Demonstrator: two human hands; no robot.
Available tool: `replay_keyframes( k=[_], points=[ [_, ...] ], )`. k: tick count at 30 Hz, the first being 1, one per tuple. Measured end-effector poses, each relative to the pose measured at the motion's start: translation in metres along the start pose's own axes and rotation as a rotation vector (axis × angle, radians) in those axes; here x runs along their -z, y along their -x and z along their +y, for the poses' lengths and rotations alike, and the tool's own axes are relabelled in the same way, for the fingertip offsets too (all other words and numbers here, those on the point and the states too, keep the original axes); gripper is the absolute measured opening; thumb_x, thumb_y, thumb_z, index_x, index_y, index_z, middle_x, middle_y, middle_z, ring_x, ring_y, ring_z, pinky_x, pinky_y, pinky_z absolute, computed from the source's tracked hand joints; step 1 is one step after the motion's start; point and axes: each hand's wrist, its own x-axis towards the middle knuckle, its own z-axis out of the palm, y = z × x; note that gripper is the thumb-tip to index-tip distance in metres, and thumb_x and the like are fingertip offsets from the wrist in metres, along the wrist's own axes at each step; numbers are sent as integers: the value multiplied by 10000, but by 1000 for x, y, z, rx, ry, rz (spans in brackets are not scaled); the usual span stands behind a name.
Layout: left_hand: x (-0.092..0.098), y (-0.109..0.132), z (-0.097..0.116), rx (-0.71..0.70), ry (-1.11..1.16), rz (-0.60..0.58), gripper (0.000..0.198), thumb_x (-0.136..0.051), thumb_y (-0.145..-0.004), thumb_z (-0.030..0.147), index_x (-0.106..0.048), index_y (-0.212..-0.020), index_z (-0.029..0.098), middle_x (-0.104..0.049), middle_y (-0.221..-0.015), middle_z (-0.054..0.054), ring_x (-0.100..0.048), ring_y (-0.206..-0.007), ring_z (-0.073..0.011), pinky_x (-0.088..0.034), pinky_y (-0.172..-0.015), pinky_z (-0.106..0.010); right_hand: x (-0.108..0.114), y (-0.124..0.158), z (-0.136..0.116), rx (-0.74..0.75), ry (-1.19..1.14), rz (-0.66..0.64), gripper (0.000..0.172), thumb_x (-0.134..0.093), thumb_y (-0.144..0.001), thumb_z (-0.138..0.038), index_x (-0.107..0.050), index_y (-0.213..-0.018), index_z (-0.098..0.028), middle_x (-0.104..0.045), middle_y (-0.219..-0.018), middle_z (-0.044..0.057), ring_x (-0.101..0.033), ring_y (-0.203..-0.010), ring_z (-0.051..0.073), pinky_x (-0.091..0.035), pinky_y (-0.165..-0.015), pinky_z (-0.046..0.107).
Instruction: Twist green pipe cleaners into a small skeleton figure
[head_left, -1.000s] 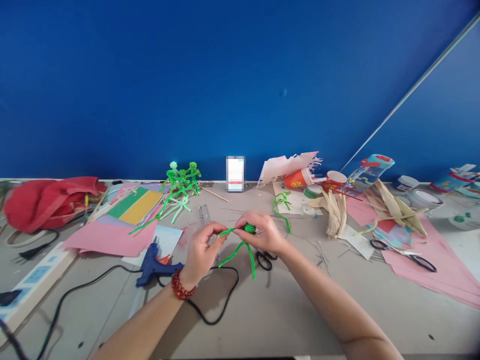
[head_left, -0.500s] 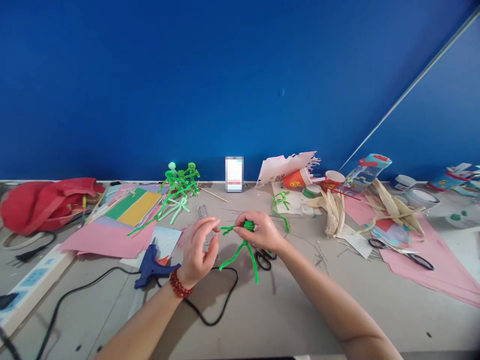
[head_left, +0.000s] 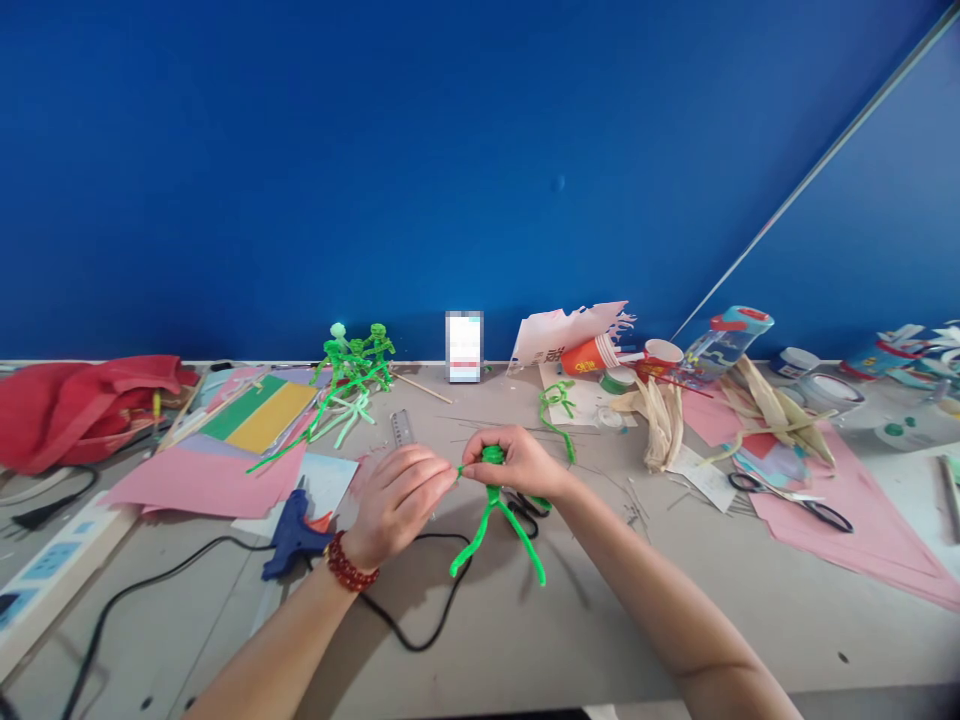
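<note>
A green pipe-cleaner figure (head_left: 493,495) with a coiled round head hangs over the table, its two legs spread downward. My right hand (head_left: 517,463) is closed around its upper part, thumb and forefinger beside the head. My left hand (head_left: 401,500), with a red bead bracelet on the wrist, pinches the end of the figure's arm, close to the right fingertips. Black-handled scissors (head_left: 525,515) lie on the table behind the figure, partly hidden by it. A clear ruler (head_left: 402,428) lies just beyond my left hand.
Left are a blue glue gun (head_left: 295,535) with its black cord, a power strip (head_left: 52,570), pink paper (head_left: 202,480) and more green pipe-cleaner figures (head_left: 356,360). A phone (head_left: 464,347) stands at the wall. Right are paper cups (head_left: 589,355), dried husks (head_left: 661,425) and scissors (head_left: 791,500).
My left hand has moved right and closed from a loose, open pose onto the figure's arm. The figure's legs have swung slightly to the right. The view has shifted a little.
</note>
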Motion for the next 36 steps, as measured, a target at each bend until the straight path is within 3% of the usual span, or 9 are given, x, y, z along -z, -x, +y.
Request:
replay_keyframes(
  k=[10,14,19,23,26,29,32,34,36],
  points=[
    [-3,-3,8,297,151,-28,74,-577,-880,133,-593,-874,205,-675,-796,-40,-602,-814,-193,-476,-781,-344,-4,3,-5,335,481,50,48,-620,-810,-169,-651,-776,-183,-669,-716,-1,-600,-677,128,-435,-660,219],
    [-1,-9,14,652,357,-105,149,-577,-892,249,-577,-752,197,-614,-694,-3,-562,-682,-155,-441,-650,-266,-5,2,-5,530,660,10,104,-553,-854,-164,-641,-803,-188,-683,-724,24,-604,-683,154,-433,-659,254],
    [-6,-8,11,1157,970,-198,264,-576,-862,371,-553,-673,189,-503,-593,30,-482,-580,-122,-394,-562,-232,-7,2,-4,639,710,-46,127,-522,-907,-195,-642,-873,-173,-701,-777,51,-623,-718,169,-449,-681,275],
    [-12,-5,9,1336,1206,-250,276,-630,-811,398,-539,-656,188,-445,-539,52,-425,-491,-101,-418,-560,-245,-6,1,-2,609,702,-89,134,-524,-920,-217,-646,-885,-174,-706,-791,59,-634,-737,172,-456,-690,274],
    [-11,-4,12,1216,963,-105,223,-596,-855,384,-573,-759,185,-548,-670,10,-535,-625,-134,-465,-624,-253,-4,1,0,507,643,-60,112,-555,-898,-215,-649,-848,-183,-704,-789,42,-636,-736,160,-456,-692,258],
    [-6,-4,13,796,502,56,191,-609,-862,280,-600,-1034,196,-629,-982,-67,-603,-907,-200,-501,-823,-340,-1,2,0,379,524,10,80,-600,-862,-214,-649,-806,-186,-693,-761,17,-631,-715,145,-458,-689,238],
    [-3,-3,11,383,144,2,289,-645,-830,166,-620,-1113,221,-631,-1126,-105,-582,-1058,-259,-463,-944,-441,1,2,-2,296,388,34,39,-631,-829,-205,-656,-807,-186,-679,-747,3,-626,-701,134,-465,-688,221],
    [-3,-3,9,261,41,-27,303,-622,-841,119,-625,-1121,235,-658,-1099,-96,-590,-1048,-258,-468,-942,-445,2,3,-4,268,330,36,34,-640,-818,-207,-664,-808,-184,-677,-749,3,-624,-698,131,-471,-687,218],
    [-4,-3,9,239,37,-24,288,-577,-862,89,-618,-1111,227,-676,-1034,-84,-602,-1010,-242,-482,-920,-424,2,4,-5,263,303,28,40,-646,-815,-213,-668,-804,-181,-676,-749,5,-618,-694,129,-473,-684,217]
  ],
)
